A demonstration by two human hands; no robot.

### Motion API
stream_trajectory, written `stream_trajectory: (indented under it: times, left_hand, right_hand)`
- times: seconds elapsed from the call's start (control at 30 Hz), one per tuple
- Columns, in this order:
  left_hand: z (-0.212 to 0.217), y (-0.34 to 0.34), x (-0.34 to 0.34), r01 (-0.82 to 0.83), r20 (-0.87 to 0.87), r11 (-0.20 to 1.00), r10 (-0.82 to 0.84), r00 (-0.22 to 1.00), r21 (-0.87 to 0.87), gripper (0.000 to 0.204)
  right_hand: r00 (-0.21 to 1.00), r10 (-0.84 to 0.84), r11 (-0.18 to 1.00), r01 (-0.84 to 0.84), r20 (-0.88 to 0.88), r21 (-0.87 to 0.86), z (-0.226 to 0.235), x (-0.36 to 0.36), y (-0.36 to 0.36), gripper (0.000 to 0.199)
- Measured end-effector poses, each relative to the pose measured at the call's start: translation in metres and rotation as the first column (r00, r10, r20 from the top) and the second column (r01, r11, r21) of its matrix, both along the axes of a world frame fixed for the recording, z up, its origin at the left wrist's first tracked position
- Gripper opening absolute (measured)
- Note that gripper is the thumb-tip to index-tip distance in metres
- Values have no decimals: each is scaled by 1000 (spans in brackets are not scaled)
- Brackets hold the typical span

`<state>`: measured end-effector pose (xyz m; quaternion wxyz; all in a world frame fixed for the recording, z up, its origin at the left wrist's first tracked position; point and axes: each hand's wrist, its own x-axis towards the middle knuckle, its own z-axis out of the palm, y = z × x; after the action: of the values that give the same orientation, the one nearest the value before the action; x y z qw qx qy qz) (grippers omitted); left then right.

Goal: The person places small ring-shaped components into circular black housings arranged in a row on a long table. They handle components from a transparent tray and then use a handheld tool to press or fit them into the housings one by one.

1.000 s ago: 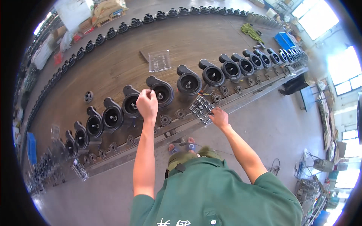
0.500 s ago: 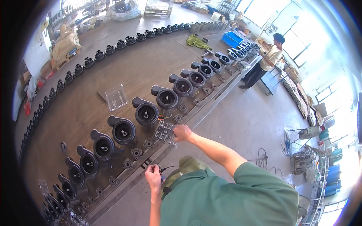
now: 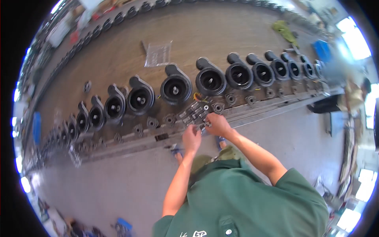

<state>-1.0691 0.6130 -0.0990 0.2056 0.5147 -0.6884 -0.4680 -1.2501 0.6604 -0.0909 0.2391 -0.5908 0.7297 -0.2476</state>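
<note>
A clear tray of small metal parts (image 3: 193, 113) lies at the near edge of the workbench, below a row of black pump housings (image 3: 175, 90). My left hand (image 3: 192, 137) is at the tray's near edge, its fingers pinched together; what they hold, if anything, is too small to make out. My right hand (image 3: 218, 125) is closed at the tray's right corner, its fingertips against the tray and its parts; what they grip is unclear. Each housing has a metal shaft standing in its round opening. Flat round flanges (image 3: 152, 122) lie along the bench's near edge.
A clear plastic sheet (image 3: 158, 54) lies on the wooden bench top (image 3: 118, 55) behind the housings. Yellow and red wires (image 3: 198, 97) show beyond the tray. A green cloth (image 3: 285, 32) and a blue bin (image 3: 321, 50) are at far right. Another person (image 3: 351, 98) stands there.
My view has turned and tipped down. My left hand has moved from near my waist to the tray. My right hand stays at the tray's right side.
</note>
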Motion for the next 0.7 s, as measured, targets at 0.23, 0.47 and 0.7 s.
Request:
stream_trajectory:
  times: [0.23, 0.47, 0.7]
  left_hand:
    - [27, 26, -37, 116, 383, 959, -8, 924, -260, 34]
    - [33, 11, -47, 263, 503, 932, -107, 858, -251, 24]
    - [44, -10, -43, 385, 520, 895, -225, 824, -224, 29]
  right_hand:
    - [999, -40, 995, 39, -8, -94, 6, -45, -4, 26]
    - [964, 152, 987, -160, -220, -20, -13, -69, -38, 31]
    - [955, 206, 974, -222, -213, -52, 7, -73, -44, 23]
